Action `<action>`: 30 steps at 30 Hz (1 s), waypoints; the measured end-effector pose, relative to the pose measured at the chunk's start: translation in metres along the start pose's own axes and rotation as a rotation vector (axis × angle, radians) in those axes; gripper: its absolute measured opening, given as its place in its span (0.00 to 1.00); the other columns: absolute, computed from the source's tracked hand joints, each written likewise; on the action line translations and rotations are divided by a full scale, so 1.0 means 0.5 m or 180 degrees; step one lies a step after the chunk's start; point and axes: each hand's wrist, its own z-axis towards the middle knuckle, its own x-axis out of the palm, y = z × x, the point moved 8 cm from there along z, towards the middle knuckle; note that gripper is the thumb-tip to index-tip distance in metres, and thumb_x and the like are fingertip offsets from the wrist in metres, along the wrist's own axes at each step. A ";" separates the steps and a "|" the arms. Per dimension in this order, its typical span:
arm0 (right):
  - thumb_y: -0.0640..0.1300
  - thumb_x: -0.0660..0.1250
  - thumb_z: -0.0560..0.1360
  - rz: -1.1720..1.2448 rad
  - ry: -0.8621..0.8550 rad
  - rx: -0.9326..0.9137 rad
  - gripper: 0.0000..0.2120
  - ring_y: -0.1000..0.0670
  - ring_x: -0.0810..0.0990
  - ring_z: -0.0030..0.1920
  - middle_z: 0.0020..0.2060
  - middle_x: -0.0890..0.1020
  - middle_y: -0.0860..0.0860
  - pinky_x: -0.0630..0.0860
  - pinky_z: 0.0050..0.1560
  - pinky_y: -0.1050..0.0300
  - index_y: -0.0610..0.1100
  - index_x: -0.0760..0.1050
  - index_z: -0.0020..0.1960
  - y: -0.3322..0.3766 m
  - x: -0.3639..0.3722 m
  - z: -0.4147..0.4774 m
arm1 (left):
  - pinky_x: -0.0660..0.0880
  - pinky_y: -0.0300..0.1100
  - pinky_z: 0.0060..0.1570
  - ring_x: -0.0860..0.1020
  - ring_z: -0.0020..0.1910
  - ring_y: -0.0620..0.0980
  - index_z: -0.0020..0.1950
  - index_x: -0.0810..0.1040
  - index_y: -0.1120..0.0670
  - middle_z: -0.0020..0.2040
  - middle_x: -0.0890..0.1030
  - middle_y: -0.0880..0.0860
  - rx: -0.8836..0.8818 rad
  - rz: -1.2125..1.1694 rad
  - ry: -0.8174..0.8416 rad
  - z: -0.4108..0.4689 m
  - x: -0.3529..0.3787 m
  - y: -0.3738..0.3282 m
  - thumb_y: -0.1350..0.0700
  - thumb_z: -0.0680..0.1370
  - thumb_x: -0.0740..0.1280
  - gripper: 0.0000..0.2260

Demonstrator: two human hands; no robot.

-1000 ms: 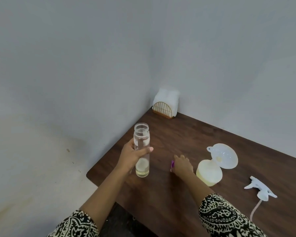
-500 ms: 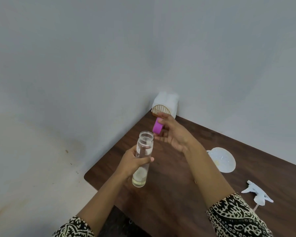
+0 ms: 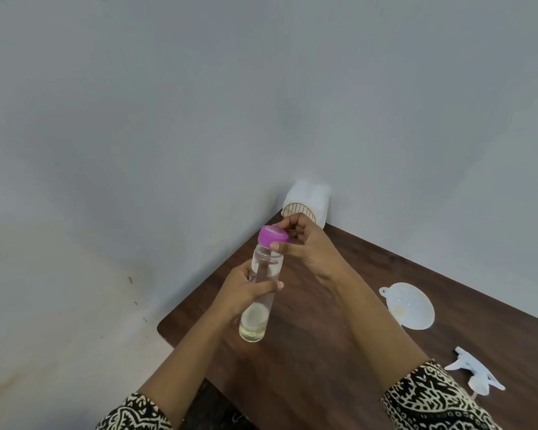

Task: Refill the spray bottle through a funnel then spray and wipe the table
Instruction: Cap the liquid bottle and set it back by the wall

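Observation:
A clear bottle (image 3: pixel 259 301) with a little pale liquid at its bottom is held tilted above the dark wooden table (image 3: pixel 364 352). My left hand (image 3: pixel 246 293) grips its middle. A purple cap (image 3: pixel 273 235) sits on the bottle's mouth, and my right hand (image 3: pixel 308 246) holds that cap between thumb and fingers. A white funnel (image 3: pixel 409 305) rests to the right on a pale container that my right arm mostly hides. The white spray head (image 3: pixel 475 375) with its tube lies on the table at the far right.
A white napkin stack in a gold wire holder (image 3: pixel 308 203) stands in the table's far corner against the grey wall. The table's left corner edge (image 3: pixel 165 328) drops off to a light floor.
My right hand picked the purple cap up from the table, carried it up to the bottle and set it on the mouth. The left hand lifted and tilted the bottle slightly.

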 end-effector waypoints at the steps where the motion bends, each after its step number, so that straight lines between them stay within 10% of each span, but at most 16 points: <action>1: 0.35 0.75 0.67 -0.0160 0.0119 -0.0001 0.20 0.49 0.78 0.54 0.55 0.79 0.43 0.76 0.58 0.56 0.42 0.73 0.56 0.002 0.002 0.002 | 0.76 0.33 0.37 0.81 0.42 0.45 0.48 0.79 0.47 0.42 0.83 0.45 0.0014 0.0017 -0.0009 0.001 -0.001 -0.003 0.57 0.69 0.77 0.11; 13: 0.35 0.72 0.71 -0.1939 0.1762 0.0257 0.25 0.55 0.77 0.59 0.58 0.78 0.54 0.73 0.60 0.66 0.43 0.72 0.66 0.047 0.006 0.009 | 0.79 0.42 0.46 0.82 0.45 0.49 0.48 0.80 0.47 0.44 0.83 0.50 -0.0076 0.0353 0.0398 -0.005 0.018 0.012 0.55 0.69 0.77 0.10; 17: 0.53 0.75 0.68 -0.2751 0.1270 0.0480 0.18 0.54 0.82 0.40 0.41 0.82 0.52 0.77 0.41 0.63 0.44 0.78 0.51 0.049 -0.014 0.015 | 0.79 0.44 0.47 0.82 0.46 0.49 0.47 0.81 0.48 0.44 0.84 0.51 -0.0011 0.0558 0.0322 -0.006 0.024 0.018 0.53 0.67 0.78 0.11; 22: 0.72 0.49 0.73 -0.4075 0.0338 0.0495 0.33 0.52 0.75 0.27 0.19 0.70 0.51 0.69 0.35 0.58 0.47 0.68 0.24 0.081 -0.027 0.001 | 0.79 0.43 0.48 0.82 0.46 0.47 0.47 0.81 0.47 0.44 0.84 0.48 0.0074 0.0515 0.0196 -0.003 0.031 0.009 0.53 0.67 0.78 0.12; 30: 0.54 0.60 0.79 -0.2976 0.1704 -0.0055 0.17 0.58 0.73 0.59 0.61 0.76 0.55 0.68 0.56 0.72 0.50 0.74 0.65 0.101 0.001 -0.023 | 0.79 0.45 0.50 0.82 0.47 0.47 0.48 0.80 0.47 0.46 0.84 0.48 0.0109 0.0575 0.0171 0.006 0.031 -0.009 0.53 0.67 0.78 0.12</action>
